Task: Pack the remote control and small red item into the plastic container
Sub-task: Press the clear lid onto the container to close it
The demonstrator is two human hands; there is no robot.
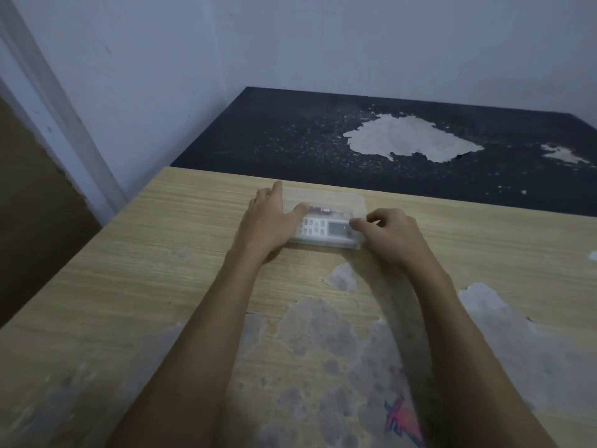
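Observation:
A clear plastic container lies flat on the wooden table, near its far edge. Inside it I see a white remote control with buttons and a small screen, and behind that a small red item. My left hand rests spread on the container's left end, fingers over its top. My right hand sits at the right end, fingers curled and pinching the container's near right corner. Whether a lid covers the container is hard to tell.
The light wooden table has worn grey patches toward me and a pink-blue mark near the front. Behind it stands a dark table with peeled white spots. A wall and door frame stand at left.

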